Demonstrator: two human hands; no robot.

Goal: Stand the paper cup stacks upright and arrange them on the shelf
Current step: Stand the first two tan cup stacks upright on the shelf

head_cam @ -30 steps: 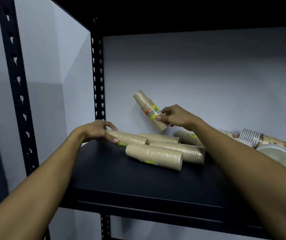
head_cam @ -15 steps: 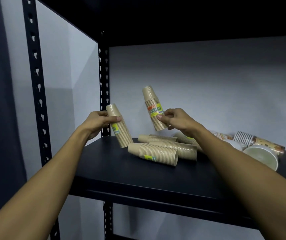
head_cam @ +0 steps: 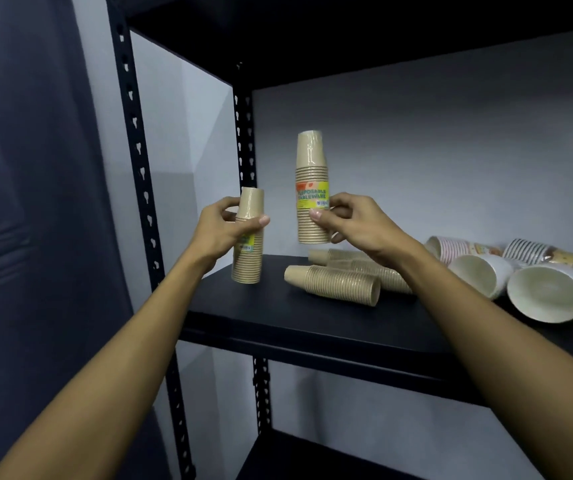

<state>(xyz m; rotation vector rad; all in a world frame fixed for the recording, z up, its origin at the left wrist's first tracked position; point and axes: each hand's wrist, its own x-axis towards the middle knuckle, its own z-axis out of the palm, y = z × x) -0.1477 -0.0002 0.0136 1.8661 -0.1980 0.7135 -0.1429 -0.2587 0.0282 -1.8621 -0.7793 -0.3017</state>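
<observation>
Head view: left hand grips 1 wrapped kraft cup stack mid-body, fingers curled round it, long axis near vertical, closed bases up, low end at the shelf left edge; right hand pinches a 2nd labelled stack at its lower half, upright, held clear above the shelf. Stacks look light, slick in film, likely crushable, so a mid-body hold suits; lying stacks point sideways, bases left.

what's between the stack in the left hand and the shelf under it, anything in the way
Nothing visible. The left hand holds its brown cup stack upright over bare shelf; the lying stacks sit off to the right.
</observation>
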